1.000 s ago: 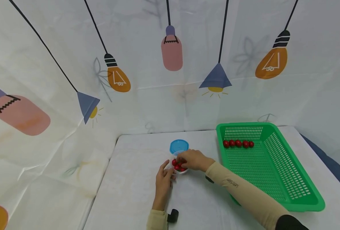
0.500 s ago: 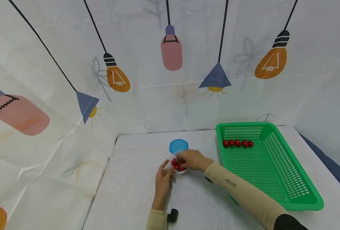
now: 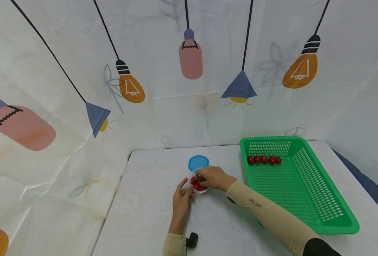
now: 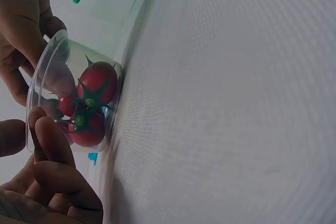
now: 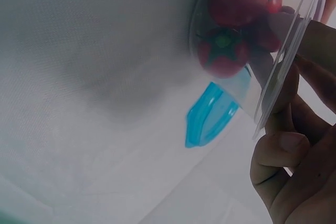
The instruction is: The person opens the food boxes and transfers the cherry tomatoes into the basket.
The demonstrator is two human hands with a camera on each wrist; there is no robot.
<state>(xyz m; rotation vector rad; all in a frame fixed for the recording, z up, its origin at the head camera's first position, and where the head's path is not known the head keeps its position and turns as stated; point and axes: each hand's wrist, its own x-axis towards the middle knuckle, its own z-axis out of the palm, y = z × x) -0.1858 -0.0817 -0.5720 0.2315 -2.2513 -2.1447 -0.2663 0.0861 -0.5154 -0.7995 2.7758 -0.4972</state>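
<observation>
A small clear plastic tub [image 4: 79, 51] stands on the white-covered table and holds several red tomatoes [image 3: 193, 181] with green stems. My left hand [image 3: 180, 202], at the tub's near left side, pinches its rim between thumb and fingers. From the right, my right hand [image 3: 217, 177] reaches over the rim with fingers down inside. Through the clear wall in the right wrist view, those fingers sit on either side of a small tomato [image 5: 265, 39], partly hidden by them. A larger tomato [image 4: 98, 81] lies beside it against the wall.
Just beyond the tub lies a blue lid [image 3: 198, 162]. At the right stands a large green plastic basket [image 3: 291, 192], with a row of several tomatoes [image 3: 264, 159] along its far left part. A white wall cloth printed with lamps hangs behind the table.
Almost nothing differs. Both hands stay at the tub, the right hand's fingers still inside it, and the view shifts only slightly.
</observation>
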